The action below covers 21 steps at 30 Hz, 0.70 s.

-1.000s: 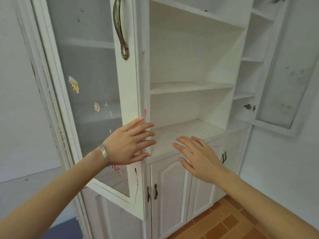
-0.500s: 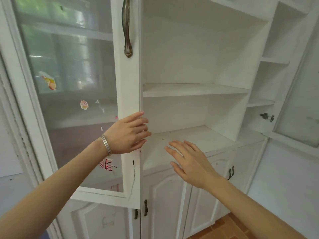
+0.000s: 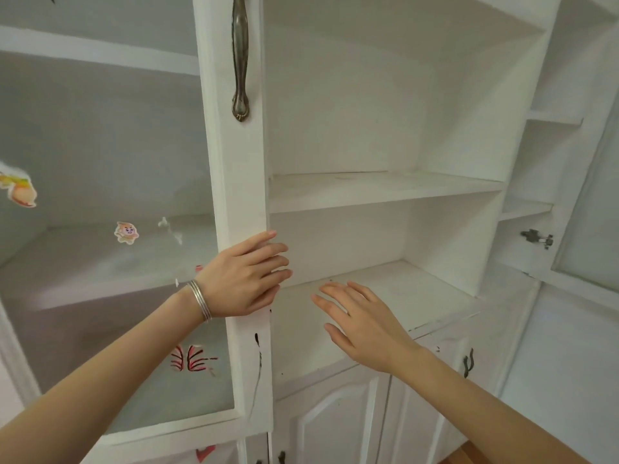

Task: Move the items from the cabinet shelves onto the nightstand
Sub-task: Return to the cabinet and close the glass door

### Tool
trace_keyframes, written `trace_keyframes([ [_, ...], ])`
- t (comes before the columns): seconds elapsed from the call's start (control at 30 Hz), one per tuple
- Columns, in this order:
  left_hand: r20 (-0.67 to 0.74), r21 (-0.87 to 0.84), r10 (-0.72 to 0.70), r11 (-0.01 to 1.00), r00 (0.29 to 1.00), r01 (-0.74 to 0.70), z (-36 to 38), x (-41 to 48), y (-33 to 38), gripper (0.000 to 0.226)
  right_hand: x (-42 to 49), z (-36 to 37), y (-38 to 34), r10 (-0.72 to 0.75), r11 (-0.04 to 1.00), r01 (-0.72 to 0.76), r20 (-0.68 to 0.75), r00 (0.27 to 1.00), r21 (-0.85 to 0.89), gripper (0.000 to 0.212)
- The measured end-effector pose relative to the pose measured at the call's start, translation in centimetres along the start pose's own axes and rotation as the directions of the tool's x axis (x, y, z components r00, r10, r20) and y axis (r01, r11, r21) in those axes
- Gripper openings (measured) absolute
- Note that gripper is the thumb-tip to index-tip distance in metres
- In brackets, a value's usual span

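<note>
- Two bare forearms run up from the bottom corners of the frame, and over the last second the view has closed in on the cabinet, so the shelves now fill most of the picture.
- The right hand (image 3: 360,321), centre of the frame, hovers over the lowest open shelf (image 3: 418,296) with its grip open, fingers spread and holding nothing; it has stayed open and has drifted further in over the shelf.
- The left hand (image 3: 246,274), left of centre with a silver bangle (image 3: 200,299) at the wrist, lies flat against the edge of the glass door (image 3: 243,182), fingers loosely curled past the edge and clasping no item. It has kept to that edge as the door swung wider.
- Further back, the middle shelf (image 3: 385,190) and the narrow side shelves (image 3: 526,209) at the right of the frame look bare.
- Behind the glass at the left, the shelves also appear bare; only stickers (image 3: 126,232) show on the pane.
- No item to move is visible anywhere, and the nightstand is out of view.
- Judgement: the shelves seem already cleared, so this looks like a final check of the cabinet.
</note>
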<state>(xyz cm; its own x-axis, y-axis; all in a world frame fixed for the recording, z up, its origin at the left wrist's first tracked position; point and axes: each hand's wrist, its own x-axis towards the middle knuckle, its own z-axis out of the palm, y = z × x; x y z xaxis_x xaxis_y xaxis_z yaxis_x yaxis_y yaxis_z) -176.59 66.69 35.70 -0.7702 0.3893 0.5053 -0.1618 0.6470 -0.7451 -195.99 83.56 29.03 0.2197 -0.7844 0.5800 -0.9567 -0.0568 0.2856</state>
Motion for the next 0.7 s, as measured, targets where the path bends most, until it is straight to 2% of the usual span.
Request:
trace_keyframes([
  [0.13,-0.006,0.044,-0.017,0.999,1.000,0.018,2.2,0.0,-1.0,0.029,1.6,2.1,1.5,-0.002,1.000,0.002,0.001,1.000,0.003,0.042],
  [0.37,0.074,0.091,-0.076,0.993,0.994,0.069,4.7,-0.2,-2.5,0.031,4.1,5.8,4.3,-0.030,0.998,0.029,0.022,0.999,0.059,0.041],
  [0.7,0.168,0.176,-0.127,0.980,0.978,0.097,6.1,-0.4,-3.9,0.029,7.6,9.6,6.3,-0.139,0.983,0.138,-0.002,0.990,0.118,0.043],
])
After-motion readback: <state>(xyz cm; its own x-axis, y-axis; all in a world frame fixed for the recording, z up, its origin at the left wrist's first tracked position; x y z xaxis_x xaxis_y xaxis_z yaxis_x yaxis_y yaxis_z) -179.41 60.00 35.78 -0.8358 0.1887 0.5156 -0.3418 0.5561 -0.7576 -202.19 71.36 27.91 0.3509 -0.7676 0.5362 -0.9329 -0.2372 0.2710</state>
